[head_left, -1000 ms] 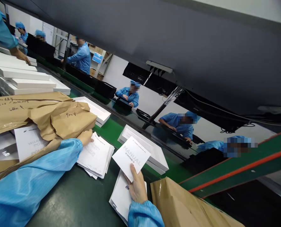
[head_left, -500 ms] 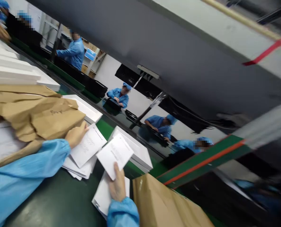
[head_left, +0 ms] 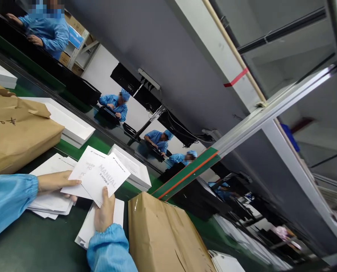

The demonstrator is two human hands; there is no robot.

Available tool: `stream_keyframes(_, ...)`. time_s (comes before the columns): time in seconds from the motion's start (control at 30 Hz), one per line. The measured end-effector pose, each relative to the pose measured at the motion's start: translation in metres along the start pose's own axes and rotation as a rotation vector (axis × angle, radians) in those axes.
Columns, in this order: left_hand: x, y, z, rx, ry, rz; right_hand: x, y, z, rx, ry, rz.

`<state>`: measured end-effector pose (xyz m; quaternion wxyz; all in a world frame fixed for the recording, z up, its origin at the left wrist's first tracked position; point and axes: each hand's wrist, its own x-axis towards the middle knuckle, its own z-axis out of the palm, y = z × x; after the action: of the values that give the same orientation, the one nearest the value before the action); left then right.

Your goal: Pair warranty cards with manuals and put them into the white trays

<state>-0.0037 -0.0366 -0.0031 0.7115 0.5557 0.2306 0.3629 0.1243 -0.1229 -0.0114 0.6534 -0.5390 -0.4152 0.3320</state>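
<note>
My left hand (head_left: pixel 57 183) pinches a white leaflet (head_left: pixel 79 172) whose partly covered print seems to begin "WARR". In my right hand (head_left: pixel 105 211) is a white booklet (head_left: pixel 113 172) printed "MANUAL", its left edge overlapping the leaflet. Both are held up side by side over the bench. Below my left hand lies a loose stack of white leaflets (head_left: pixel 49 207). A second stack of white booklets (head_left: pixel 118 213) sits under my right hand, partly hidden by it.
A kraft-paper parcel (head_left: pixel 162 234) stands right of my right hand; an opened kraft wrapper (head_left: pixel 17 132) lies at left. White boxes (head_left: pixel 134 170) line the green conveyor (head_left: pixel 100 141). A green post (head_left: pixel 185 172) rises beyond. Several co-workers in blue sit or stand across the line.
My left hand has lifted a leaflet off its stack. My right hand has brought the booklet against it. The view has swung to the right.
</note>
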Motion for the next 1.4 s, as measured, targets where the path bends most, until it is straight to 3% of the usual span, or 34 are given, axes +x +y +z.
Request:
stream_keyframes(0.13,0.002,-0.004,-0.007,0.017,0.025,-0.132,0.002,0.004,0.004,0.147,0.084,0.091)
stream_keyframes(0.3,0.009,0.006,-0.013,-0.037,0.045,-0.248,0.008,0.009,0.005,0.145,-0.027,0.094)
stream_keyframes(0.43,0.012,0.004,-0.015,-0.034,-0.038,-0.2,0.009,0.009,0.003,0.102,-0.098,0.063)
stream_keyframes(0.7,0.011,0.001,-0.017,0.099,-0.115,-0.062,0.008,0.006,0.001,0.173,-0.091,0.093)
stream_keyframes(1.1,0.014,-0.006,-0.017,0.254,-0.021,0.027,0.009,0.016,0.002,0.024,-0.077,0.057)
stream_keyframes(1.4,0.014,-0.006,-0.016,0.247,0.002,0.011,0.007,0.013,0.003,0.018,-0.056,0.06)
